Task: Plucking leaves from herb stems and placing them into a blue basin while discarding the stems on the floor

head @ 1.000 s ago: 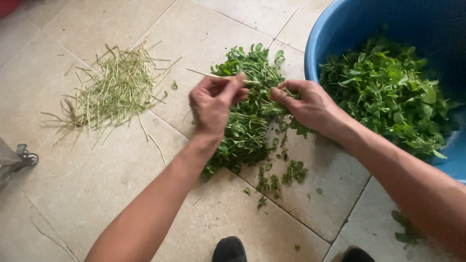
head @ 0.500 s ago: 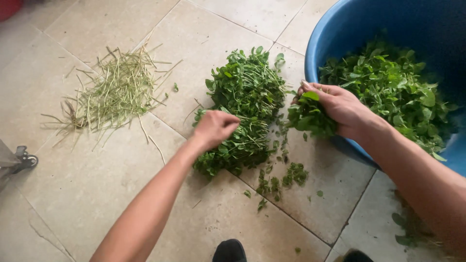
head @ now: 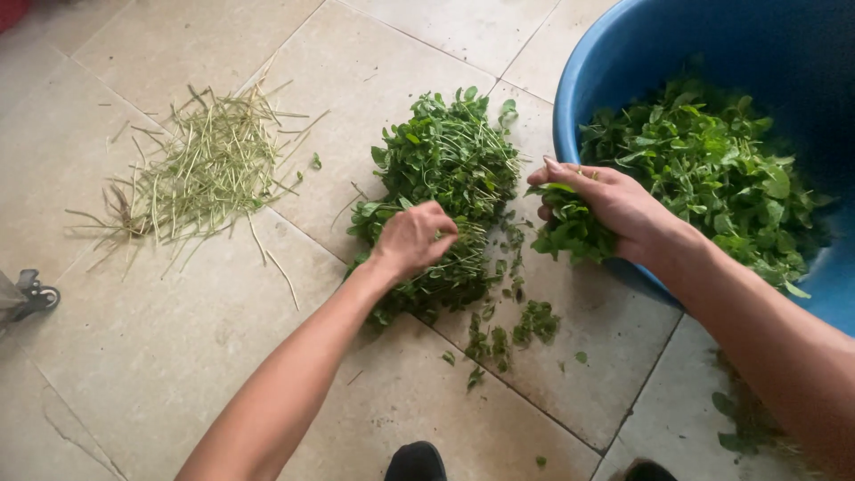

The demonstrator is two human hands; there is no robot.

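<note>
Now: left hand (head: pixel 411 237) curled into the loose pile of dark green leafy sprigs (head: pixel 445 178) at centre on the beige tiled floor (head: pixel 178 356); right hand (head: pixel 606 209) clasping a small bunch of green leaves (head: pixel 570 233) (at the rim) beside the round blue plastic tub (head: pixel 614 62), 2 o'clock. Heap of pale stripped stems (head: pixel 205 169) at 10 o'clock.

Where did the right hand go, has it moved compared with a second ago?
Yes. The right hand, clutching a bunch of leaves, has moved rightward from above the floor pile of greens to the blue tub's rim.
</note>
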